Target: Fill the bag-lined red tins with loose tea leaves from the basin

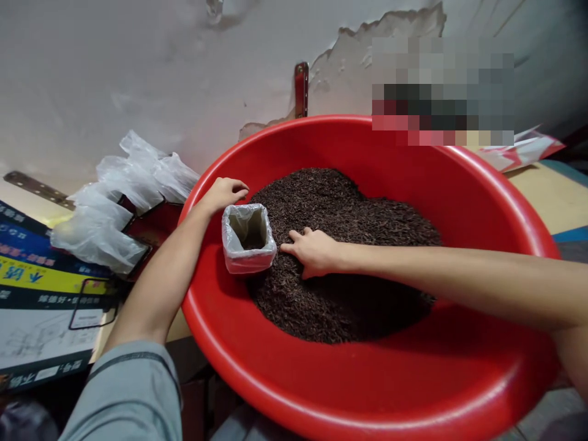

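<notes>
A big red basin (pixel 367 392) holds a heap of dark, thin, dried leaves that look like loose tea (pixel 321 202). Inside it, at the left of the heap, stands a small square container lined with a clear plastic bag (pixel 250 260), its mouth facing up. My left hand (pixel 225 193) is just beyond the container, by the basin's left rim, fingers loosely bent with nothing seen in them. On the heap, right of the container, my right hand (pixel 315 250) rests palm down with its fingers apart, some tips touching the leaves.
Several containers with plastic liners (pixel 103 226) stand outside the basin at the left. Below them lies a printed cardboard box (pixel 50 294). A wall with peeling paint (pixel 184 73) rises behind. At the right, a red-and-white packet (pixel 523 150) is past the rim, near a blurred-out patch.
</notes>
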A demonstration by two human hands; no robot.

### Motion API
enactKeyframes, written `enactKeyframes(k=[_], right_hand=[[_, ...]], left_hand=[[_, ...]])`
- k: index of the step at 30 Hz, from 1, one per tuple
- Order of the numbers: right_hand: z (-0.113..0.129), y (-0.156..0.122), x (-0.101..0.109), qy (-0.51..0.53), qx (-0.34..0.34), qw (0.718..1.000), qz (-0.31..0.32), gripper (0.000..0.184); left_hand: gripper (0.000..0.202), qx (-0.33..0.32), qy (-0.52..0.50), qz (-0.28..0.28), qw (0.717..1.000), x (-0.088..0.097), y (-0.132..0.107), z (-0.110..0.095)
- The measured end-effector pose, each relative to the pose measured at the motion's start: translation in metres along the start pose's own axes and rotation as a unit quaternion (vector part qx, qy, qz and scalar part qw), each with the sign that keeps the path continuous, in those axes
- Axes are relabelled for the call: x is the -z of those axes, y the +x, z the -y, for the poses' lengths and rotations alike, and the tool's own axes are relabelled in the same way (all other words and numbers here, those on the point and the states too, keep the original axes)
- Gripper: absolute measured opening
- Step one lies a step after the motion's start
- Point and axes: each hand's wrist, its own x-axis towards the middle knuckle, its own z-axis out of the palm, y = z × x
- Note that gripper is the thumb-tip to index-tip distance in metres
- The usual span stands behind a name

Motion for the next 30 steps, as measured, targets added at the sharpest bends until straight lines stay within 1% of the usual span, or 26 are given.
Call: enactKeyframes(k=[2, 6, 11, 14, 19, 25, 30], right_hand=[[-0.003, 0.001, -0.002, -0.006, 0.007, 1.000, 0.000, 0.086], [-0.006, 0.004, -0.002, -0.004, 0.002, 1.000, -0.019, 0.079], [-0.008, 0.006, -0.003, 0.000, 0.018, 0.999, -0.035, 0.077], [-0.010, 0.006, -0.004, 0.002, 0.019, 0.999, -0.047, 0.077], [-0.012, 0.007, -0.003, 0.014, 0.020, 0.998, -0.061, 0.071], [-0.019, 0.009, 0.009, 0.083, -0.037, 0.993, -0.073, 0.067], [-0.032, 0.003, 0.031, 0.131, -0.086, 0.981, -0.114, 0.064]], left_hand=[[0.029, 0.005, -0.012, -0.005, 1.000, 0.001, -0.002, 0.001], [0.028, 0.003, -0.026, -0.010, 1.000, 0.004, -0.006, 0.001], [0.027, 0.003, -0.043, -0.010, 0.999, 0.006, -0.010, 0.001], [0.027, 0.003, -0.066, -0.022, 0.998, 0.006, -0.010, 0.005], [0.025, -0.001, -0.138, -0.038, 0.990, 0.003, -0.006, 0.016], [0.023, -0.002, -0.173, -0.052, 0.984, 0.000, 0.002, 0.028], [0.023, -0.003, -0.166, -0.045, 0.985, -0.001, 0.003, 0.027]])
